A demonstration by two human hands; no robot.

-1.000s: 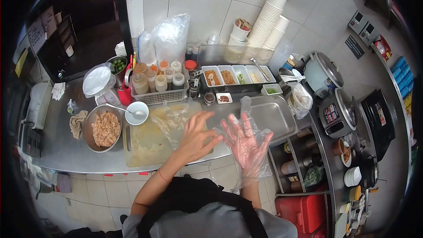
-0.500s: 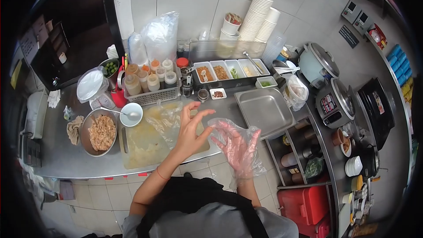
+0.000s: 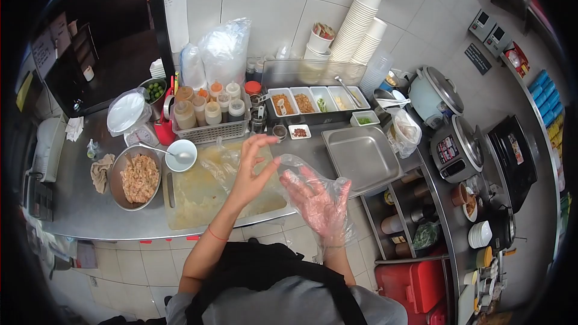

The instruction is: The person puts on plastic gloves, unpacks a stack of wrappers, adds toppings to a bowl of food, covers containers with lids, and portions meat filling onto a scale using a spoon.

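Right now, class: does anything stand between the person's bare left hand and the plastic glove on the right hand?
Nothing visible does. The left hand is raised above the cutting board, its fingertips right at the edge of the plastic glove that loosely covers the right hand. Only open air lies between them; the steel tray sits off to the right.

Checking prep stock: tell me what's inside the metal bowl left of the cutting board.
The metal bowl holds a heap of pinkish-orange shredded or minced food, filling most of it. The bowl's bottom under the heap is covered.

The left hand (image 3: 250,174) covers part of the cutting board (image 3: 198,195). Contents of the condiment trays (image 3: 313,102) are too small to identify; labels on the cookers (image 3: 454,147) are unreadable
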